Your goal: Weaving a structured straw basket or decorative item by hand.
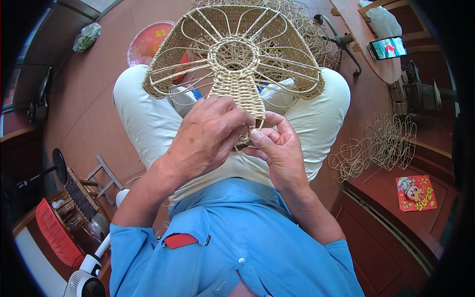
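Observation:
A woven straw piece (235,81) rests across my lap, with a flared body, looped cords around a braided ring and a narrow woven neck reaching toward me. My left hand (205,136) is closed over the near end of that neck, its thumb and index finger pressed at the cord there. My right hand (277,146) is just right of it, thumb and fingers pinched on a pale cord (261,125) at the neck's edge. The cord's exact path between my fingers is partly hidden, and loose strands hang below.
Behind the piece lie a cord heap (316,39) and a red basin (146,42). At right are a phone (387,47) on a wooden surface, more tangled cord (376,148) and a red printed card (415,192). At left are a red tray (54,232) and a fan (84,282).

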`<state>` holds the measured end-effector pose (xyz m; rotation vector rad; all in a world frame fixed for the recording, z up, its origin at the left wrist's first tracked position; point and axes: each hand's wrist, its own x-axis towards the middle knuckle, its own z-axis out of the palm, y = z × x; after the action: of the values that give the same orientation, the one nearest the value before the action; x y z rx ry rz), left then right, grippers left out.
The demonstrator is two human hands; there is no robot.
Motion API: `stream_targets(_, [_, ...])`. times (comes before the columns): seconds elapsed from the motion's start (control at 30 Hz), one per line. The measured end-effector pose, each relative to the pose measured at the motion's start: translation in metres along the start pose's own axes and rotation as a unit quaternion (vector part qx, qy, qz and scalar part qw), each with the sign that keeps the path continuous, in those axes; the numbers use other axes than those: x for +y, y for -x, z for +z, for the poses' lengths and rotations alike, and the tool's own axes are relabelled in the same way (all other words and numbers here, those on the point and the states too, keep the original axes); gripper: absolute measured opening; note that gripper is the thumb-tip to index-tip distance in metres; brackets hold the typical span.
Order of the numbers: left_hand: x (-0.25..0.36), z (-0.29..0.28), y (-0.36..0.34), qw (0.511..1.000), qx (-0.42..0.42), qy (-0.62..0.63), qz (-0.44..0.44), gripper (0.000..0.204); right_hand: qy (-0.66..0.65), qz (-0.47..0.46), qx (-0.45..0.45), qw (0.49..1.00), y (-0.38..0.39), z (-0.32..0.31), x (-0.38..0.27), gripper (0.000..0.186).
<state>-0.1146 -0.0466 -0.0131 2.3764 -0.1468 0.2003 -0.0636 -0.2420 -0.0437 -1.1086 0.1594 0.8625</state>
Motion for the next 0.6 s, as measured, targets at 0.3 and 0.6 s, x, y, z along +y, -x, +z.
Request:
stream_targets(0.3, [-0.008,-0.012,-0.033,0.978,-0.196,-0.016,0.062,0.012,0.001,-0.005,-0.001,1.0,-0.001,-0.003,0.005,0.051])
stream_targets(0.6, [0.013,-0.006,-0.023,0.944,-0.138,-0.212,0.213,0.023,-0.035,-0.01,-0.013,0.999,0.003,-0.002,0.006,0.049])
